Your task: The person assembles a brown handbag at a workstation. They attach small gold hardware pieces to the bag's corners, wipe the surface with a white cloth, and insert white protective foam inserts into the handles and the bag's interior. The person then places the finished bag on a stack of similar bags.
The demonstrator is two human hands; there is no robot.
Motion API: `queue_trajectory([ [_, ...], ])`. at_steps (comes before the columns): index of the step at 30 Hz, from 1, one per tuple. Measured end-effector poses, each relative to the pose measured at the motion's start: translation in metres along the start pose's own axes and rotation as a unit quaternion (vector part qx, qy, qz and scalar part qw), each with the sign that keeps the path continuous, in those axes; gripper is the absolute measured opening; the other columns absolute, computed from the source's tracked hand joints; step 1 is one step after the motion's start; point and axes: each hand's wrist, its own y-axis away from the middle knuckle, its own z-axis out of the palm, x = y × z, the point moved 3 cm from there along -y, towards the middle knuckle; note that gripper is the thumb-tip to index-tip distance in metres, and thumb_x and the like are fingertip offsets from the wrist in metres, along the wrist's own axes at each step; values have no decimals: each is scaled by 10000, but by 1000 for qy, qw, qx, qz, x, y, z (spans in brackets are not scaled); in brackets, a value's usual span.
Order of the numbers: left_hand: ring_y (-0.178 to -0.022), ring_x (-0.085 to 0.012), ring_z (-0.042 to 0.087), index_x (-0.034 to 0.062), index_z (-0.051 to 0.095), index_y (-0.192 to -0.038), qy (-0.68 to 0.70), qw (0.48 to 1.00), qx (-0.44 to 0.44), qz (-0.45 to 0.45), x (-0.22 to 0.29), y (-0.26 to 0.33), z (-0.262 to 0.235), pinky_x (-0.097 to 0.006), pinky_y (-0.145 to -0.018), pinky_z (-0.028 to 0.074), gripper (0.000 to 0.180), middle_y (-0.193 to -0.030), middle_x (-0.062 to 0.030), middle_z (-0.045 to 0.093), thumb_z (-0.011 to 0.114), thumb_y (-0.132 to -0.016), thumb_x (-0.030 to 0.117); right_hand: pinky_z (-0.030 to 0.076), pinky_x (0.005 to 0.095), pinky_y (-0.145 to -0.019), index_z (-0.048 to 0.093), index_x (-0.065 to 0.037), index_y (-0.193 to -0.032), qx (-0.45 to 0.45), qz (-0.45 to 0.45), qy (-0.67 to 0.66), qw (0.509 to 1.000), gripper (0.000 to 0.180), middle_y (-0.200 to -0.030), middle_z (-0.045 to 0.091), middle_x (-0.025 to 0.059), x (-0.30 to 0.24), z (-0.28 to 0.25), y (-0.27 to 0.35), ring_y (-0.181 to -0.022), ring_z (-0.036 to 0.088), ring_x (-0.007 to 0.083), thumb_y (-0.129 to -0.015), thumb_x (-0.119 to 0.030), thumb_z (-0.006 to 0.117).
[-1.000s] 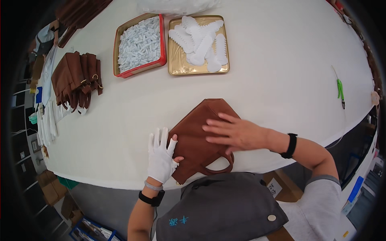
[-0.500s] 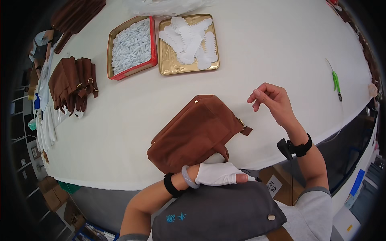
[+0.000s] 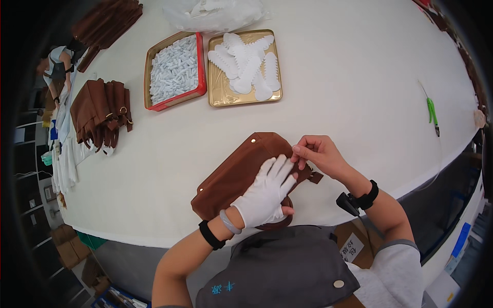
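Observation:
A brown handbag (image 3: 229, 173) with small gold studs lies on its side on the white table in front of me. My left hand (image 3: 264, 194), in a white glove with some bare fingertips, rests flat across the bag with its fingers stretched out. At the bag's right end, beside a zip and a small brown tab (image 3: 315, 177), is my right hand (image 3: 319, 155). It is bare, with thumb and fingertips pinched together close to the left fingertips. Whatever the pinch holds, if anything, is too small to make out. The bag's handle loops out below my left hand.
Beyond the bag stand a red-rimmed tin (image 3: 203, 77) of small white pieces and a gold tray (image 3: 221, 97) of white notched strips. Stacked brown bags (image 3: 97, 110) lie at left, green-handled snips (image 3: 431, 110) at right. A clear plastic bag (image 3: 215, 15) sits at the back; another person (image 3: 59, 66) is far left.
My left hand has risen from beside my apron onto the bag and spread flat. My right hand has come down and left to the bag's right end, its fingers closing.

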Motion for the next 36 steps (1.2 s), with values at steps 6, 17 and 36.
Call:
queue_trajectory([
  [6, -1382, -439, 359, 27, 580, -1292, 409, 909, -64, 60, 34, 3, 2, -507, -1116, 348, 602, -1432, -189, 475, 580, -933, 510, 506, 242, -641, 654, -14, -883, 34, -34, -18, 999, 244, -826, 709, 69, -5, -8, -1, -653, 623, 98, -1007, -221, 621],
  [17, -1036, -288, 645, 93, 645, -1163, 349, 935, -26, 53, 34, 16, -25, -378, -902, 514, 267, -1143, -93, 670, 604, -975, 279, 553, 289, -809, 640, -7, -934, 7, -88, -107, 990, 316, -941, 702, 105, 4, 2, 1, -864, 687, 157, -1061, -270, 519],
  [36, -1162, -365, 564, 86, 614, -1183, 388, 888, -233, 79, 52, -6, 42, -451, -1044, 435, 477, -1253, -137, 571, 502, -993, 509, 535, 305, -819, 649, 19, -1137, 302, -208, -164, 916, 194, -1051, 701, 107, 1, 2, 43, -816, 667, 145, -1024, -97, 542],
])
